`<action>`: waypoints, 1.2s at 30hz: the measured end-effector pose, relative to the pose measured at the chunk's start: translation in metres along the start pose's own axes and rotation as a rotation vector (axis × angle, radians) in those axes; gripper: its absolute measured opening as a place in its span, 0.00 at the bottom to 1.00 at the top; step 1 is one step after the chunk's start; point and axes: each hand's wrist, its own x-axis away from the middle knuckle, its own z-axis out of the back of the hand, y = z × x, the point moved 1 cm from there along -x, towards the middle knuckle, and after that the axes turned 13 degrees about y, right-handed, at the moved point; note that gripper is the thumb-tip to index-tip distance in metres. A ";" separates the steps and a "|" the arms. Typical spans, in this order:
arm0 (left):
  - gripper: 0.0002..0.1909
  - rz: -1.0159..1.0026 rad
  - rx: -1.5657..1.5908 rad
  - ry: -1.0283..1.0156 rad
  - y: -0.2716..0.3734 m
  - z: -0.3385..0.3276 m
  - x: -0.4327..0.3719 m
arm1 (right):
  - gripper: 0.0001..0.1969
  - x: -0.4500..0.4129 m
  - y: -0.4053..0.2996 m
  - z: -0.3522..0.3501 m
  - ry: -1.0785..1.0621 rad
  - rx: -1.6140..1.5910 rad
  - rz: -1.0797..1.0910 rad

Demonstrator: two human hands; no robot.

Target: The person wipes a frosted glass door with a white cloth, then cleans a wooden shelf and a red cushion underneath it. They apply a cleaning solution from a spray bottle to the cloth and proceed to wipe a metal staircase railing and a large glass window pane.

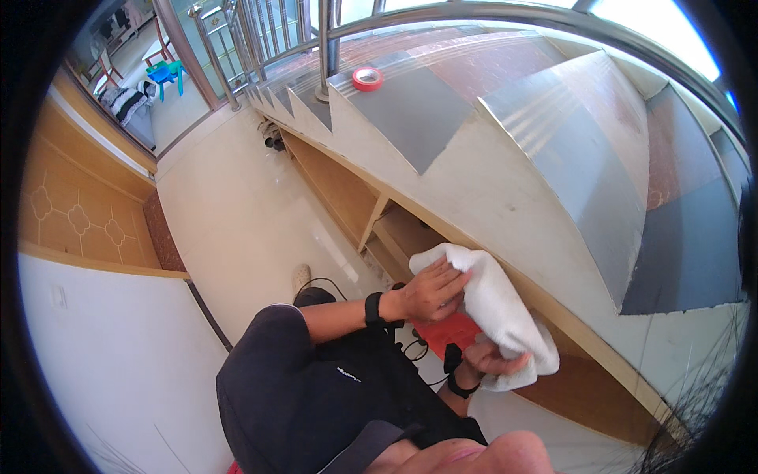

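A thick, folded white towel [494, 296] is held up beside the stair's wooden trim, spread between my two hands. My left hand [431, 287] holds the upper end, its fingers laid over the cloth. Lower on the towel, my right hand [494, 358] grips a gathered part with the thumb on top. Folds cover parts of the fingers of both hands. Beneath and between my hands shows a red object [447, 333], partly hidden, so its kind is unclear. Both wrists wear black straps.
Tiled stair steps [414, 112] rise alongside, under a metal handrail [426, 16]. A roll of red tape [368, 79] rests on one step. Wooden shelving [337, 178] sits under the stairs. Black cables [417, 352] hang near me. A wooden door [89, 207] stands left, beyond the tiled floor [231, 195].
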 end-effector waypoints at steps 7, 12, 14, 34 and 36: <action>0.32 0.131 -0.186 0.030 -0.054 0.045 -0.014 | 0.26 0.044 0.005 -0.039 -0.411 0.290 -0.200; 0.34 0.156 -0.079 0.054 -0.089 0.098 -0.010 | 0.19 0.084 -0.005 -0.049 -0.629 0.473 0.388; 0.36 0.067 0.047 0.037 -0.099 0.119 -0.011 | 0.20 0.084 -0.044 -0.057 -0.636 0.459 0.446; 0.34 0.617 0.023 -0.089 -0.202 0.403 -0.026 | 0.23 0.135 -0.266 -0.328 -0.729 -0.371 -0.267; 0.35 0.637 -0.020 -0.090 -0.221 0.420 -0.010 | 0.25 0.136 -0.275 -0.344 -0.717 -0.483 -0.192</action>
